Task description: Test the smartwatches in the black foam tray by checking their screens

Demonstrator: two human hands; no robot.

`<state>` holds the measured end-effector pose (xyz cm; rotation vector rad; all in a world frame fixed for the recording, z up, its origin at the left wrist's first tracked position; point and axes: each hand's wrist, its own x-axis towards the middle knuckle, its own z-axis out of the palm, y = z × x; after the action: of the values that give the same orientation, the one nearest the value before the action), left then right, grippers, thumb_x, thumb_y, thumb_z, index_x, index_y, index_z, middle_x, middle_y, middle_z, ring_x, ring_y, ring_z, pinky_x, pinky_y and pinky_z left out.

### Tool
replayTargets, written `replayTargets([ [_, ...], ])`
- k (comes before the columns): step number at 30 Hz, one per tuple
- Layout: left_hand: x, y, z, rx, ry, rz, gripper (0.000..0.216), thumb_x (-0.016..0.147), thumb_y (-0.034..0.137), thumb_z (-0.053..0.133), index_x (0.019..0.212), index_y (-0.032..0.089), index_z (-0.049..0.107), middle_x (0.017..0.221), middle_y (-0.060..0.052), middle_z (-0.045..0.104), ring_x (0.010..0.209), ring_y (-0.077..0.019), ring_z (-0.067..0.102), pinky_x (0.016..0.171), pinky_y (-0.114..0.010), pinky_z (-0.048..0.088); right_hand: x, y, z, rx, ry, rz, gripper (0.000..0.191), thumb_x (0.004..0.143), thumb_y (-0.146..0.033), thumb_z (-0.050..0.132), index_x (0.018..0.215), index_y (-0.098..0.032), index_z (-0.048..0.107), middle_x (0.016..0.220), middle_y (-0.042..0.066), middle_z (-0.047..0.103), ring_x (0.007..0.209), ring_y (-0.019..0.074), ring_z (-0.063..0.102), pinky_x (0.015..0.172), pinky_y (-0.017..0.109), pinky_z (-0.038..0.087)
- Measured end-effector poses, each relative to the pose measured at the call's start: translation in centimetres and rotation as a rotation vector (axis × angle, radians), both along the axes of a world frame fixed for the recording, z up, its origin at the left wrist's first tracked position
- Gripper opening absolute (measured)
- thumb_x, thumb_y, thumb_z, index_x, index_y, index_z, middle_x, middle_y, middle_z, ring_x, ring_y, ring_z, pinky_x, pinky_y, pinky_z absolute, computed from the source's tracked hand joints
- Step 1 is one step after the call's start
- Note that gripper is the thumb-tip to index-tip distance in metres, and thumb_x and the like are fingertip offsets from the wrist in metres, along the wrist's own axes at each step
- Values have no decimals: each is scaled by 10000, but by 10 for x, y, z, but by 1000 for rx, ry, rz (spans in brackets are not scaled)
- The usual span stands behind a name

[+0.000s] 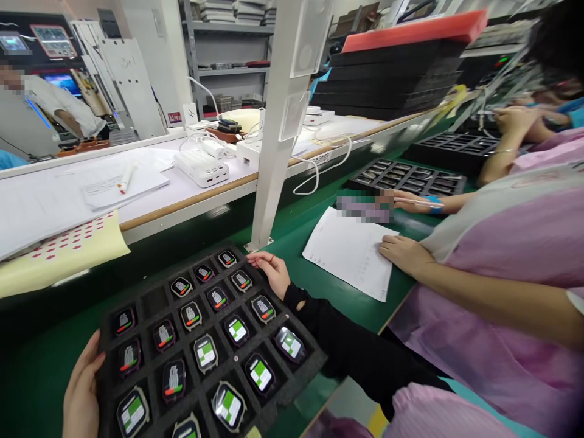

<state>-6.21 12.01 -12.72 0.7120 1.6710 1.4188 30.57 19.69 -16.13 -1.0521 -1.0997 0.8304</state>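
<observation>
A black foam tray (196, 313) lies tilted across the lower left of the head view, its pockets filled with several square smartwatch bodies (205, 353) whose screens are lit. Some screens show green and white blocks, others dark text with red and green buttons. One pocket near the far left holds no watch. My left hand (84, 389) grips the tray's left side, fingers curled over the edge. At the far right corner, my right hand (271, 272) has its fingers bent round the rim. The tray's near edge is cut off by the frame.
A white post (276, 134) rises just behind the tray. On the raised shelf are a white charger box (201, 167) and papers (123, 182). To the right, a co-worker's hand (406, 255) rests on a paper sheet (349, 249), near another watch tray (406, 176). Black trays (387, 79) are stacked behind.
</observation>
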Motion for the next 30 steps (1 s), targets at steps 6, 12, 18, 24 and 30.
replayTargets([
  [6,-1,1,-6,86,-3,-53,501,790,308,629,1286,254,583,1416,7,530,1376,-250,391,1197,-391,244,3,4,-4,-93,30,-9,277,758,-403,616,868,-173,725,530,-37,481,477,125,427,471,250,368],
  [12,-10,0,-18,121,23,-71,509,785,308,641,1288,252,587,1424,-30,519,1367,-266,402,1179,-405,261,4,6,-10,-185,67,25,308,729,-423,627,874,-161,699,464,-78,338,394,97,256,392,237,187],
  [18,-12,-2,-18,114,57,-98,501,794,324,640,1289,279,580,1445,-17,494,1369,-255,397,1171,-393,275,0,3,-8,-216,63,41,291,705,-403,662,846,-154,712,448,-73,347,408,98,268,417,240,180],
  [24,-11,-1,-14,87,126,-102,539,787,358,631,1312,261,557,1454,-32,482,1382,-270,377,1156,-385,309,-1,2,-6,-225,58,38,297,709,-417,670,840,-155,718,440,-73,334,406,99,260,414,242,180],
  [30,-9,0,-12,75,155,-93,545,776,369,630,1304,253,560,1441,-44,495,1378,-278,383,1152,-396,319,-1,1,-6,-235,60,46,296,714,-420,669,839,-157,724,443,-70,338,406,100,265,414,239,184],
])
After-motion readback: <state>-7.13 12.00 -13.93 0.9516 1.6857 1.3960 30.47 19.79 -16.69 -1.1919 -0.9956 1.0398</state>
